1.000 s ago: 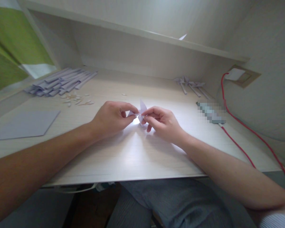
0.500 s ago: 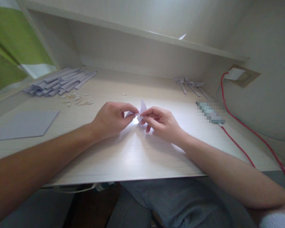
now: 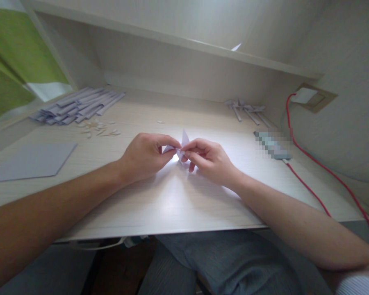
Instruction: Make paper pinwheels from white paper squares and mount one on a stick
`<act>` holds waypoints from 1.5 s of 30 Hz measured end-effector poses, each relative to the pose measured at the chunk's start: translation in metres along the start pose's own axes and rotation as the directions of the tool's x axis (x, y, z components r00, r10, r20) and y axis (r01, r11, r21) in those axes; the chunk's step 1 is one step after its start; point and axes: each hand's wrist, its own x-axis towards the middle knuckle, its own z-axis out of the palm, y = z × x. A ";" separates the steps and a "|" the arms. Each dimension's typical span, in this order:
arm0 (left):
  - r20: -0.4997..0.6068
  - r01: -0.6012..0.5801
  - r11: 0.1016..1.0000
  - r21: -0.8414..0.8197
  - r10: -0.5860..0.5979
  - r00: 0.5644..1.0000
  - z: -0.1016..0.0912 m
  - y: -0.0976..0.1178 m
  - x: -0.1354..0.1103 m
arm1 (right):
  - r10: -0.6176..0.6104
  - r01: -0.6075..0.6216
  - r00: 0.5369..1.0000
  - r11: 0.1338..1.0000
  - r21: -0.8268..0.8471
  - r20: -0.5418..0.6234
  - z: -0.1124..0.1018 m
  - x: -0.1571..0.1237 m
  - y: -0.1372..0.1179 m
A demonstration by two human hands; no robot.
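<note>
Both hands meet at the middle of the pale wooden desk (image 3: 172, 205): the left hand (image 3: 146, 155) and the right hand (image 3: 207, 159) each pinch the small folded lilac paper piece (image 3: 183, 141) between fingertips, one pointed flap sticking up just above them.

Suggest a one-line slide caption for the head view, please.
Left hand and right hand pinch a small folded lilac paper piece over a pale desk; paper strips lie stacked far left.
</note>
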 end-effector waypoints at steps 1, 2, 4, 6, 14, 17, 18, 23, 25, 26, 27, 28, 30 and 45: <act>0.001 0.000 1.000 -0.004 0.000 1.000 0.000 0.000 0.000 | 0.001 -0.001 1.000 1.000 -0.007 -0.002 0.000 0.000 0.000; -0.001 0.001 1.000 -0.009 -0.001 1.000 0.000 0.001 0.000 | 0.001 -0.001 1.000 1.000 -0.012 -0.005 0.000 0.000 0.000; 0.000 0.003 1.000 -0.015 -0.003 1.000 0.000 0.001 0.000 | 0.002 -0.002 1.000 1.000 -0.019 -0.010 -0.001 0.000 0.001; 0.005 -0.002 1.000 -0.011 0.002 1.000 -0.001 0.001 0.000 | 0.005 -0.005 1.000 1.000 -0.019 -0.015 -0.001 0.000 0.001; 0.014 -0.029 0.999 0.017 0.029 0.999 -0.001 0.002 -0.001 | 0.016 -0.016 1.000 1.000 -0.014 -0.021 0.000 0.001 -0.001; 0.008 -0.043 0.999 0.027 0.043 0.999 0.000 0.002 -0.001 | 0.018 -0.018 1.000 1.000 -0.012 -0.023 0.000 0.001 -0.001; 0.009 -0.049 0.998 0.035 0.049 0.999 0.000 0.002 -0.001 | 0.018 -0.018 1.000 1.000 -0.012 -0.022 0.000 0.001 -0.001; 0.024 -0.089 0.991 0.096 0.087 0.996 0.000 0.001 -0.002 | 0.023 -0.023 1.000 1.000 -0.006 -0.017 0.000 0.001 -0.001; 0.026 -0.110 0.988 0.112 0.107 0.994 0.000 0.001 -0.002 | 0.026 -0.026 1.000 1.000 -0.005 -0.018 0.001 0.001 -0.001; 0.024 -0.115 0.986 0.119 0.113 0.993 0.000 0.002 -0.002 | 0.026 -0.026 0.999 1.000 -0.002 -0.018 0.001 0.001 -0.001; 0.022 -0.117 0.985 0.127 0.116 0.993 0.000 0.002 -0.002 | 0.026 -0.026 0.999 1.000 0.001 -0.018 0.001 0.001 -0.001; 0.021 -0.114 0.984 0.138 0.112 0.993 0.000 0.003 -0.002 | 0.025 -0.025 1.000 1.000 0.006 -0.019 0.001 0.001 0.000; 0.014 -0.099 0.982 0.162 0.098 0.995 0.000 0.005 -0.002 | 0.026 -0.026 1.000 0.999 0.023 -0.017 0.001 0.001 0.000; 0.003 -0.101 0.979 0.177 0.102 0.995 0.000 0.005 -0.004 | 0.014 -0.013 1.000 1.000 0.024 -0.017 0.000 0.001 0.001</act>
